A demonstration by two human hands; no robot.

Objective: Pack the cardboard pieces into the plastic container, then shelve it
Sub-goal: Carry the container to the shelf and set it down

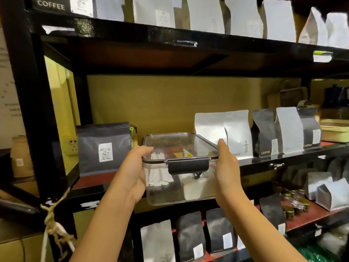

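I hold a clear plastic container [188,188] with a clear lid and a black front latch at the front edge of the middle shelf [90,183]. My left hand [135,169] grips its left side and my right hand [225,165] presses against its right side. Through the walls I see white and brown cardboard pieces [160,176] inside. The container's far end reaches over the shelf, between a dark grey bag [103,148] and a white bag [224,129].
Black metal shelving holds rows of white and dark coffee bags above, beside and below. A yellow-green tray [335,132] sits at the far right of the middle shelf. Small jars [294,203] stand on the lower right shelf. Rope [52,220] is tied around the left post.
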